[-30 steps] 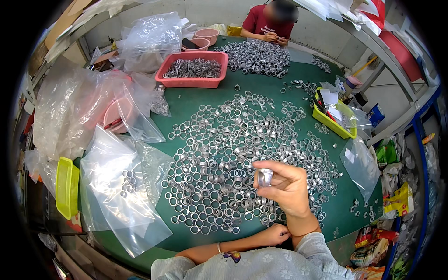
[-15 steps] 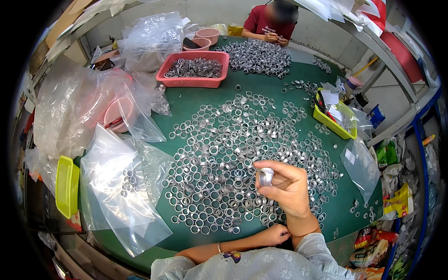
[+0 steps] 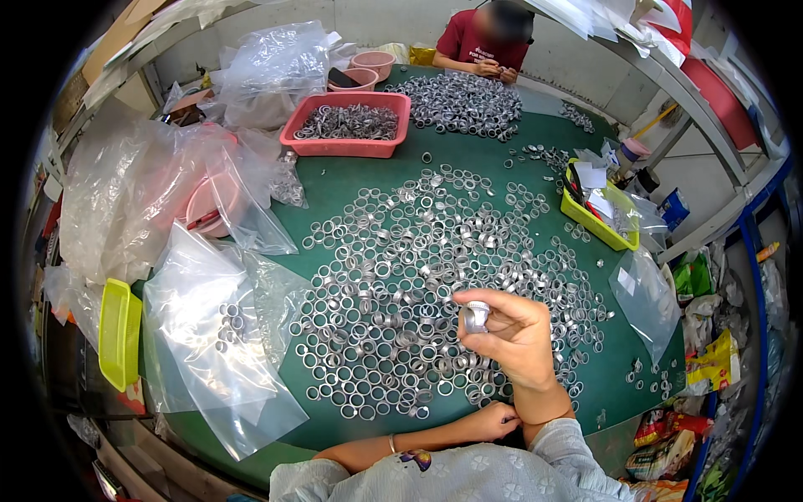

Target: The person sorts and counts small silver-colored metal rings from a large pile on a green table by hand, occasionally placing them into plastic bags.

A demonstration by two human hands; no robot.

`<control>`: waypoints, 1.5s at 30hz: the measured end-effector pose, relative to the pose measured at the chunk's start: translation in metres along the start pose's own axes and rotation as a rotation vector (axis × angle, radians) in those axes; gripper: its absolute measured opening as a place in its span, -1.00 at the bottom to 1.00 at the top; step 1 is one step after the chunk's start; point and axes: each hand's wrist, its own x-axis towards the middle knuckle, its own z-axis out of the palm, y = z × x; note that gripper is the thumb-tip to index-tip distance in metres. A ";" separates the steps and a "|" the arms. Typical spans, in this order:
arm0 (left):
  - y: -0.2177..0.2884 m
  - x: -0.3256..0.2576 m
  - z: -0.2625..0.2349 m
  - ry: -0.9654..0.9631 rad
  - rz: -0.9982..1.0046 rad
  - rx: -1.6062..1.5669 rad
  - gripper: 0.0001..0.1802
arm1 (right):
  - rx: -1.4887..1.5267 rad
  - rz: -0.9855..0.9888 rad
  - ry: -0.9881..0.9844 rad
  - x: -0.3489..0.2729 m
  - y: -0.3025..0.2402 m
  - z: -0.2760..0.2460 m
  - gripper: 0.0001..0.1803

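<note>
Between the thumb and forefinger of my right hand (image 3: 523,339) is a silvery metal ring (image 3: 476,317), held up over the table and tilted so its outer side shows. Beneath and around it spreads a wide scatter of similar metal rings (image 3: 368,339), some flat, some on edge. My left hand (image 3: 495,421) rests by the near table edge, against my right forearm, with its fingers curled in. Whether anything is inside those fingers is hidden. A bracelet (image 3: 391,443) circles my left wrist.
Clear plastic bags (image 3: 205,335), a few rings on one, cover the left side. A pink tray (image 3: 351,149) of metal pieces stands farther back. Yellow-green baskets (image 3: 121,335) flank the table. Across it, a person (image 3: 481,46) handles something beside another ring heap (image 3: 460,100).
The ring in my right hand has turned slightly between the fingers. My left hand stays where it was.
</note>
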 end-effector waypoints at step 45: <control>-0.040 0.010 -0.002 -0.101 0.054 -0.153 -0.76 | -1.248 0.242 0.445 0.268 0.182 -0.275 -0.58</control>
